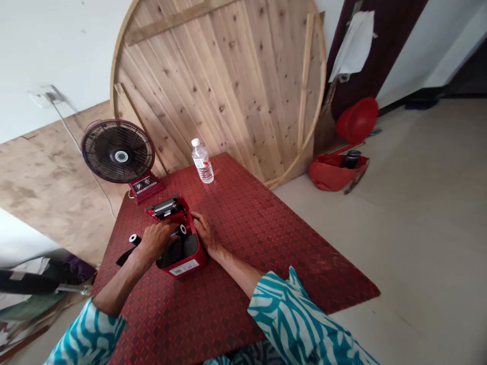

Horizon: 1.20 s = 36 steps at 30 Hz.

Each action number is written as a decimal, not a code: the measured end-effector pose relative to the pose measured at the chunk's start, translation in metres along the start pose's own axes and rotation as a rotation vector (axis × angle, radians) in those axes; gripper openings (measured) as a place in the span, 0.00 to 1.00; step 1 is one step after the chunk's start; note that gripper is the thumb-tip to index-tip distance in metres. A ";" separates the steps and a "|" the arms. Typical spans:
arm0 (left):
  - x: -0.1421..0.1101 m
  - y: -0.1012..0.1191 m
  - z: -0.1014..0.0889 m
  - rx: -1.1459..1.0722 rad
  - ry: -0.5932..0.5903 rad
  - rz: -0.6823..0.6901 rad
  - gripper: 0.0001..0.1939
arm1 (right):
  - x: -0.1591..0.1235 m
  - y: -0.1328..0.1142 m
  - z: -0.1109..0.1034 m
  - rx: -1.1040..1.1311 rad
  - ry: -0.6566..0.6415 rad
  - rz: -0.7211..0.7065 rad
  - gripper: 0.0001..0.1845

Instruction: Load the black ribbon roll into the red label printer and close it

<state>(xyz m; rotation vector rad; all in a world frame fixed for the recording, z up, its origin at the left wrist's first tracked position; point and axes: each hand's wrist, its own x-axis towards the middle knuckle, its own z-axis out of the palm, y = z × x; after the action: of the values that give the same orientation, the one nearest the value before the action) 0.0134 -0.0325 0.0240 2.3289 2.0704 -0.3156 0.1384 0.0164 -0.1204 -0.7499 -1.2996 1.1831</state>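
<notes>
A small red printer (185,259) with its lid (166,208) flipped open stands on the red patterned table (266,243). My left hand (155,241) reaches into the open bay with its fingers closed on a black roll with a white core (181,230). My right hand (204,232) rests against the printer's right side, fingers curled along its edge. A second black roll with a white core (133,238) lies on the table just left of my left hand, with a black strip trailing from it.
A dark desk fan (118,151) on a red base and a clear water bottle (202,161) stand at the table's far edge. A big round wooden tabletop (228,76) leans on the wall behind. Red bag (335,171) and red basin on the floor at right.
</notes>
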 end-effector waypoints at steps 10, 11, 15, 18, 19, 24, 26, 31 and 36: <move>0.033 -0.002 0.007 -0.026 -0.131 0.114 0.10 | 0.000 -0.002 -0.001 0.002 -0.019 0.010 0.19; 0.028 -0.006 0.005 -0.050 -0.122 0.128 0.11 | 0.000 -0.002 -0.001 0.000 -0.015 0.012 0.19; -0.011 -0.023 0.002 -0.357 0.018 0.147 0.17 | 0.000 -0.001 -0.001 -0.006 -0.008 -0.002 0.19; -0.038 -0.027 0.008 -0.525 0.086 0.170 0.20 | 0.000 -0.001 -0.001 -0.004 -0.008 0.000 0.20; -0.044 -0.027 0.012 -0.529 0.112 0.189 0.20 | 0.000 -0.001 -0.001 -0.002 -0.006 0.005 0.20; -0.046 -0.020 0.031 -0.477 0.388 0.307 0.14 | -0.001 0.000 -0.001 -0.004 0.004 0.013 0.20; -0.047 -0.016 0.033 -0.422 0.490 0.362 0.13 | 0.000 0.000 0.000 -0.002 0.006 0.008 0.20; -0.065 -0.006 0.035 -0.275 0.629 0.449 0.09 | 0.000 0.002 -0.001 0.011 0.007 -0.024 0.19; -0.078 -0.001 0.048 -0.251 0.648 0.449 0.09 | 0.001 0.004 -0.001 0.042 -0.002 0.028 0.21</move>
<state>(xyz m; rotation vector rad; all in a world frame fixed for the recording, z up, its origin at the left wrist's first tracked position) -0.0031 -0.1159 -0.0109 2.8587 1.5244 0.7462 0.1387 0.0191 -0.1238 -0.7384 -1.2663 1.2303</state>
